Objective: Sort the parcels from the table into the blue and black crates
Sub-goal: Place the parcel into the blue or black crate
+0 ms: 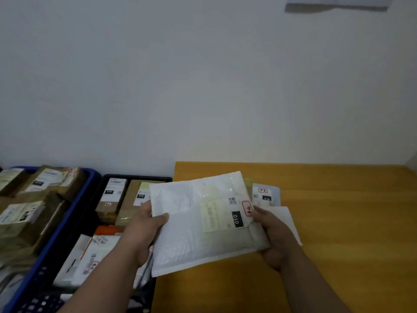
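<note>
White bubble mailer marked 010 is gripped by left hand and right hand at its short ends, long axis left-right over the surface edge; black crate, just left, is nearer the left hand.

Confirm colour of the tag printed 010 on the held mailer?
Black with white digits, on the white bubble mailer; the only view is the head view.

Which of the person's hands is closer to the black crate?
Left. The left hand grips the white padded envelope's left edge, right above the black crate's near side. The right hand grips the envelope's right edge, over the wooden table.
</note>
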`<control>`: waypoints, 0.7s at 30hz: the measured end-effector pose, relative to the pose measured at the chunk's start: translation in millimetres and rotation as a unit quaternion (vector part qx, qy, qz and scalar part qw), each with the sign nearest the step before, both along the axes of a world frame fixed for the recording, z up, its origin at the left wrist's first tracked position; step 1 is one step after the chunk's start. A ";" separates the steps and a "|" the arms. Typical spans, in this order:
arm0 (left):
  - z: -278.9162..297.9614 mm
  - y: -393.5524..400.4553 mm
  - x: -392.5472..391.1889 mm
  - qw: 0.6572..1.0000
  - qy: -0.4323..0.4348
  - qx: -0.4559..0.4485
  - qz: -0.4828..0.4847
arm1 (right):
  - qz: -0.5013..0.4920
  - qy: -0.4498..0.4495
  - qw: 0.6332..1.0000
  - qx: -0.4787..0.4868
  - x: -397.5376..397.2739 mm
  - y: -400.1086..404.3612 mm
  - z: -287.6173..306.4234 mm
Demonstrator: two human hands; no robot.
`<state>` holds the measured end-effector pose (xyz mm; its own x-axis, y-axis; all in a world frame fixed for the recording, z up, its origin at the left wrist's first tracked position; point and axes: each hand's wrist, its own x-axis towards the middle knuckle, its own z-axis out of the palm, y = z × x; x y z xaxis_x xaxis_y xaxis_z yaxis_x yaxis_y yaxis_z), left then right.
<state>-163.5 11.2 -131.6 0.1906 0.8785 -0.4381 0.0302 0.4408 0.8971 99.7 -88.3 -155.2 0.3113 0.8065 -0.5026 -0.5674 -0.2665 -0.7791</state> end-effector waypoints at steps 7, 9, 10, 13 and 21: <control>-21.9 3.7 -57.5 0.987 0.117 0.005 0.111 | 0.094 -0.152 0.979 -0.099 -60.9 28.5 -19.9; -35.8 4.3 -78.9 0.985 0.149 -0.022 0.079 | 0.099 -0.188 0.969 -0.127 -81.5 40.8 -29.8; -43.5 4.7 -89.6 0.983 0.168 -0.034 0.060 | 0.102 -0.199 0.966 -0.132 -92.7 47.3 -35.8; -62.5 10.0 -124.4 0.972 0.231 -0.043 0.031 | 0.136 -0.228 0.952 -0.150 -133.6 66.0 -48.4; -108.3 79.1 -226.6 0.941 0.334 -0.027 -0.056 | 0.253 -0.331 0.881 -0.221 -252.7 126.3 -91.9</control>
<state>-390.1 90.3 -239.8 -0.0529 0.8425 -0.5361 0.6275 0.4456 0.6385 -153.0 38.0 -247.1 0.3113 0.6968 -0.6462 0.2526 -0.7162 -0.6506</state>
